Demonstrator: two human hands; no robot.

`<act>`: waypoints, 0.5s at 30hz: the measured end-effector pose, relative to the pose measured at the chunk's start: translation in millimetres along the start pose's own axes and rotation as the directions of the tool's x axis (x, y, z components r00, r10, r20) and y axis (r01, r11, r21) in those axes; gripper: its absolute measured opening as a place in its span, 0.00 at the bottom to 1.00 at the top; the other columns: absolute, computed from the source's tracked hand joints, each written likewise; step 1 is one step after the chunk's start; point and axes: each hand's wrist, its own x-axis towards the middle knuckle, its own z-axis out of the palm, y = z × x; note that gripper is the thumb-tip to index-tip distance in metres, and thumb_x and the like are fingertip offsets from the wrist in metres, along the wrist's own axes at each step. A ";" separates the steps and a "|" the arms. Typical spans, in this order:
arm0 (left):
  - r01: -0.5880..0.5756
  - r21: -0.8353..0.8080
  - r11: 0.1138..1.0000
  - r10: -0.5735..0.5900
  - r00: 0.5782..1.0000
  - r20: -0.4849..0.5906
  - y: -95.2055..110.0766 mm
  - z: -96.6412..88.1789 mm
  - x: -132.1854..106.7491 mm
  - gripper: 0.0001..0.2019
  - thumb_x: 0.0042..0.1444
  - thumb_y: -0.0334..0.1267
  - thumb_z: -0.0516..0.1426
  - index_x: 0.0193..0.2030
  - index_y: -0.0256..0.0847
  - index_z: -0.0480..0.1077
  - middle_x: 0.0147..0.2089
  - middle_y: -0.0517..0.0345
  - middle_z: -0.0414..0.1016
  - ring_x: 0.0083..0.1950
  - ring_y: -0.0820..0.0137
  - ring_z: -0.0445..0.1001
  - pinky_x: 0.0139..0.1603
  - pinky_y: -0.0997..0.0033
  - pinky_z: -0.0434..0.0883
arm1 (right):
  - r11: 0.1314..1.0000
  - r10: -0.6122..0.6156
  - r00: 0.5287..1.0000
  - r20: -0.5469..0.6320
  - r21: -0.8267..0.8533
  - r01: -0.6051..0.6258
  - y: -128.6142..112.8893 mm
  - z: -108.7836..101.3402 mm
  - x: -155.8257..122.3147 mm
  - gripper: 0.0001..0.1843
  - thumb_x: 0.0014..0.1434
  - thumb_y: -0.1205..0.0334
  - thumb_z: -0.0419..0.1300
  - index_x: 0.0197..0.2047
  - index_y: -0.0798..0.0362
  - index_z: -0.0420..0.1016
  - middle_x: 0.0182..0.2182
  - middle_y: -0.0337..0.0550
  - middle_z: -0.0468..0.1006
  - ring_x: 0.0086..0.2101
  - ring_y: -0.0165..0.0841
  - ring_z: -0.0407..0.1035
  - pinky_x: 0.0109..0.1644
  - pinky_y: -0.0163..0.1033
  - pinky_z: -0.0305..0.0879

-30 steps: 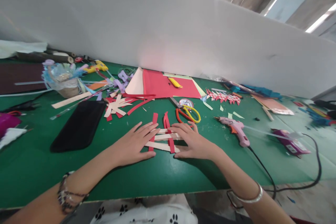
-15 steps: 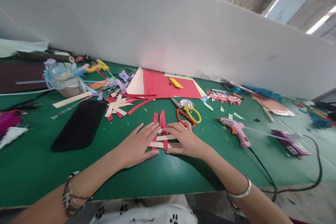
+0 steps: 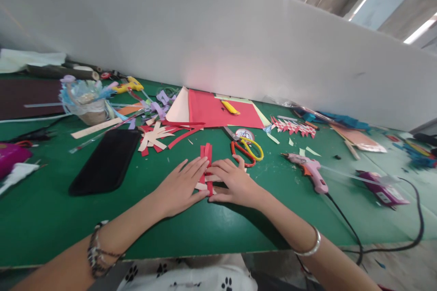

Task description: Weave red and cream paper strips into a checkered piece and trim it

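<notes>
Flat black object (image 3: 105,161) on green table (image 3: 143,232), left of your left hand (image 3: 184,185). Left hand spread, fingertips on red paper strips (image 3: 208,152), which cross cream strips (image 3: 201,186) on table between your hands. Right hand (image 3: 235,182) spread too, covering cream strips' right part. Scissors (image 3: 239,139) just beyond right hand; pink glue gun (image 3: 314,170) farther right.

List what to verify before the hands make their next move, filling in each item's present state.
1. Left hand and right hand at the paper strips: ok, both touch them.
2. Red strips close together: ok, nearly side by side.
3. Ends of the pale strips even: cannot tell, hands cover much of them.
4. Scissors laid down: ok, on the table just beyond the right hand.
5. Table free of scraps: not ok, pale green scraps lie about.
6. Pink glue gun cool: cannot tell.
</notes>
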 end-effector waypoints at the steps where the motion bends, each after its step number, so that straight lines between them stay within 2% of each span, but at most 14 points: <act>1: 0.014 -0.003 1.000 -0.014 1.000 -0.003 0.8 -0.1 0.5 0.34 0.60 0.56 0.41 0.66 0.36 0.46 0.68 0.51 0.45 0.68 0.61 0.46 0.64 0.58 0.46 | 1.000 0.003 1.000 -0.003 -0.002 -0.003 -0.3 0.9 0.4 0.28 0.51 0.40 0.57 0.51 0.48 0.66 0.51 0.46 0.70 0.49 0.38 0.62 0.59 0.51 0.33; 4: 0.030 0.001 1.000 -0.030 1.000 -0.007 1.5 -1.9 0.6 0.34 0.60 0.56 0.41 0.67 0.35 0.46 0.68 0.51 0.45 0.68 0.61 0.46 0.64 0.57 0.46 | 1.000 0.011 1.000 -0.014 -0.001 -0.011 0.3 1.7 0.1 0.29 0.51 0.40 0.57 0.51 0.49 0.66 0.51 0.47 0.69 0.49 0.39 0.61 0.59 0.51 0.33; 8: -0.027 0.005 1.000 0.027 1.000 -0.007 -3.5 -5.0 -4.8 0.34 0.59 0.56 0.44 0.67 0.39 0.45 0.69 0.52 0.44 0.67 0.60 0.47 0.65 0.57 0.45 | 1.000 0.020 1.000 0.001 0.001 -0.020 3.3 -1.8 -3.1 0.30 0.52 0.40 0.57 0.53 0.49 0.64 0.52 0.47 0.68 0.50 0.39 0.61 0.59 0.52 0.33; 11: -0.028 0.014 1.000 0.028 0.999 -0.033 -8.1 -4.8 -10.9 0.36 0.58 0.57 0.46 0.67 0.40 0.43 0.69 0.52 0.44 0.67 0.60 0.48 0.65 0.56 0.43 | 0.999 0.010 1.000 0.026 0.031 -0.011 6.1 -3.9 -4.7 0.32 0.51 0.40 0.58 0.54 0.49 0.63 0.52 0.47 0.68 0.50 0.39 0.61 0.59 0.52 0.32; 15: -0.031 0.034 0.999 0.031 1.000 -0.002 -8.8 -1.9 -12.9 0.34 0.59 0.57 0.44 0.67 0.40 0.44 0.69 0.52 0.43 0.67 0.61 0.47 0.65 0.57 0.42 | 0.997 0.016 1.000 0.021 0.074 -0.017 8.3 -2.1 -3.5 0.28 0.52 0.43 0.59 0.53 0.48 0.65 0.52 0.47 0.68 0.50 0.38 0.61 0.60 0.52 0.32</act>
